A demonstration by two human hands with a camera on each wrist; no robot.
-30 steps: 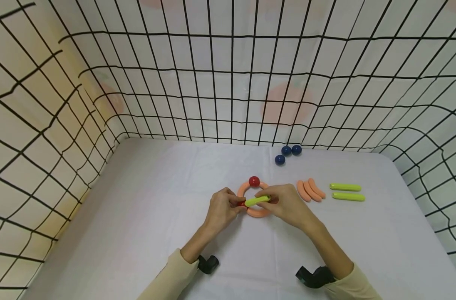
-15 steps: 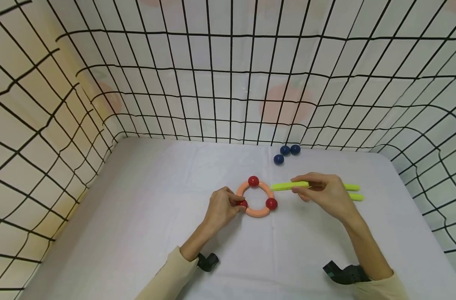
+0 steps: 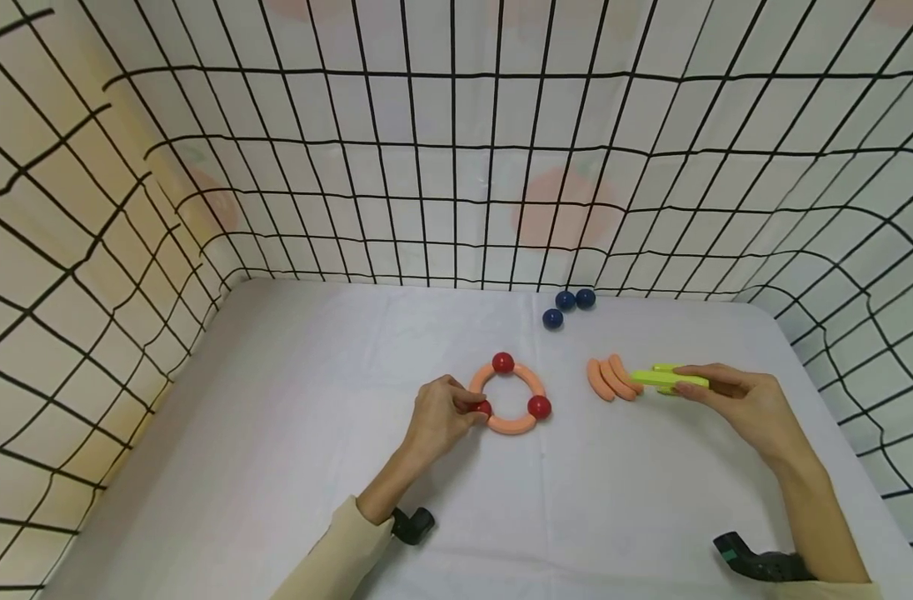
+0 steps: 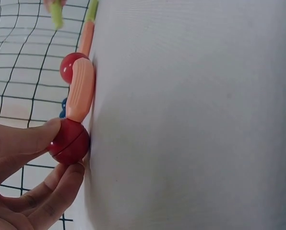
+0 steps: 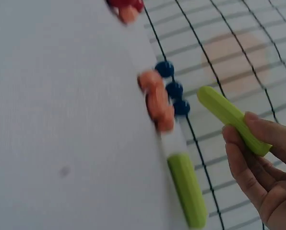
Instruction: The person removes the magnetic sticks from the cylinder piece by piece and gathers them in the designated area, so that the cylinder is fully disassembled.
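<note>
Three curved orange rods and three red balls form a ring (image 3: 511, 426) on the white table. My left hand (image 3: 440, 417) pinches the ring's left red ball (image 4: 68, 143) between thumb and fingertips; the ball touches an orange rod (image 4: 80, 91). Over at the right, my right hand (image 3: 752, 408) pinches one end of a straight green rod (image 5: 229, 115), held above the table and pointing left. That rod overlaps other green rods (image 3: 665, 367) in the head view, partly hiding them. The right wrist view shows one green rod (image 5: 187, 189) lying below the hand.
Three loose orange curved rods (image 3: 600, 381) lie side by side between the ring and the right hand. Three dark blue balls (image 3: 552, 318) sit near the table's back edge. A black wire grid (image 3: 456, 200) walls the back and sides of the table (image 3: 314, 358).
My right hand has carried the green rod rightward, away from over the ring and past the loose orange rods to the other green ones. My left hand keeps its hold on the red ball.
</note>
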